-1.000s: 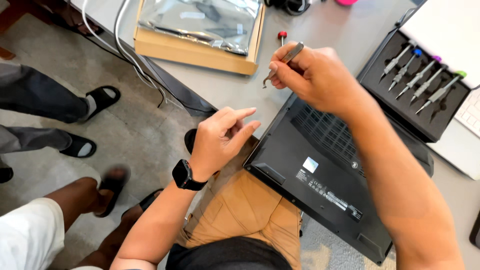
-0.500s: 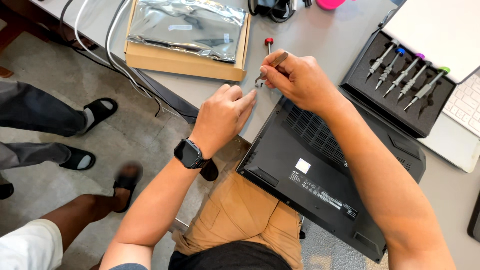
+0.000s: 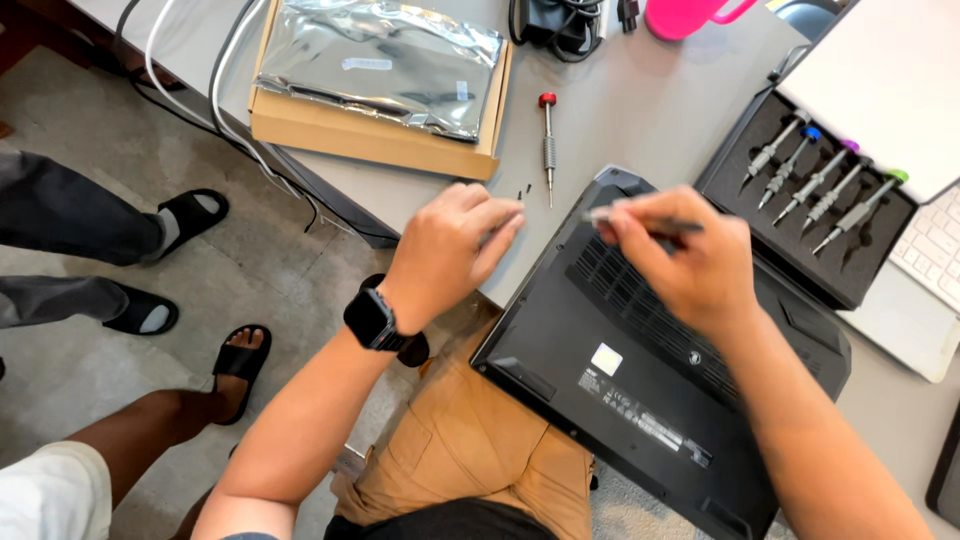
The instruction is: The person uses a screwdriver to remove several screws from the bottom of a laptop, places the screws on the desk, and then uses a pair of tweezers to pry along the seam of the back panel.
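Note:
A black laptop (image 3: 640, 390) lies upside down, partly on the grey table and partly over my lap. Over its rear vent area, my right hand (image 3: 690, 265) pinches a slim metal tool (image 3: 625, 213) that is blurred by motion. My left hand (image 3: 450, 250), with a black watch (image 3: 374, 320) on the wrist, rests at the table's edge with loosely extended fingers and nothing visible in them. Just past its fingertips lie a few tiny dark screws (image 3: 524, 191). A red-capped screwdriver (image 3: 548, 140) lies on the table beyond them.
A black case (image 3: 745, 190) with several colour-capped screwdrivers sits to the right, under a white lid. A cardboard box (image 3: 370, 140) holds a silver bag at the back. Also there: a pink cup (image 3: 685, 18), cables, a white keyboard (image 3: 935, 240). Other people's sandalled feet (image 3: 185, 215) are on the floor at the left.
My right hand has drawn back with the tool from the spot by the screws to above the laptop's underside. My left hand stays at the table edge, its fingers now straighter.

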